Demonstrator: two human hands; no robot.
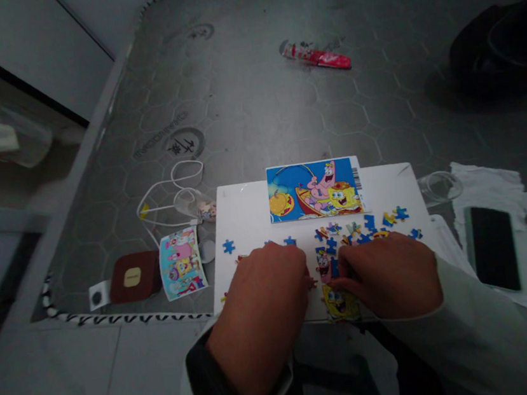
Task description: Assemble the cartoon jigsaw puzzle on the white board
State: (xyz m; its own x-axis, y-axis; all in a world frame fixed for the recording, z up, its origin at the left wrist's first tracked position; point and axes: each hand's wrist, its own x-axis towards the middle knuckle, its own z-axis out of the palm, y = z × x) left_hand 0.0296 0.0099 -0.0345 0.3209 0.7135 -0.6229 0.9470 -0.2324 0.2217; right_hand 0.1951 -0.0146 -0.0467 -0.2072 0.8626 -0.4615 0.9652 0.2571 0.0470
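Note:
My left hand (268, 293) is closed over the white board (240, 203), its fingers curled under and largely hidden. A small puzzle piece (312, 282) shows at its fingertips. My right hand (391, 275) pinches at the edge of a joined puzzle section (324, 267), by a blue puzzle piece (334, 268); its fingertips are partly covered. Below them the section shows a yellow cartoon face (340, 302). Loose puzzle pieces (368, 222) lie beyond my right hand, and one blue piece (228, 246) sits at the left of the board. The printed picture card (313, 190) lies across the board's far edge.
Left of the board are a second picture card (181, 262), a brown box (134, 277) and a white cable (160, 183). A dark phone (494, 248) rests on white tissue (468, 182) at right. A red wrapper (318, 56) and a black object (505, 49) lie farther back.

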